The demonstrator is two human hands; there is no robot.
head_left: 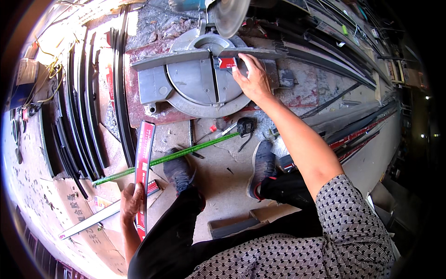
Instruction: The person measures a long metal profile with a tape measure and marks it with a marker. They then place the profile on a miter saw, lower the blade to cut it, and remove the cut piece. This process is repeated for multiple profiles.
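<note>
The patterned black-and-white sleeve (346, 218) fills the lower frame, soft woven cloth next to hard metal. Beyond it, the miter saw (204, 79) sits on the concrete floor (223, 172), a grey cast turntable with a bright round blade (231, 16) raised just above its fence. The right hand (253, 79) presses flat, fingers spread, on a short red-wrapped profile offcut (227, 63) lying on the saw table against the fence, beside the blade slot; the risk, as I judge it, is fingers so close to the cut line, or the small piece kicking loose. Well below the saw, the left hand (132, 202) is closed around a long red-wrapped aluminium profile (143, 172), slim and rigid, which could swing into the shoes (220, 169). A green tape measure blade (172, 157) stretches across the floor below the saw, a likely snag underfoot
</note>
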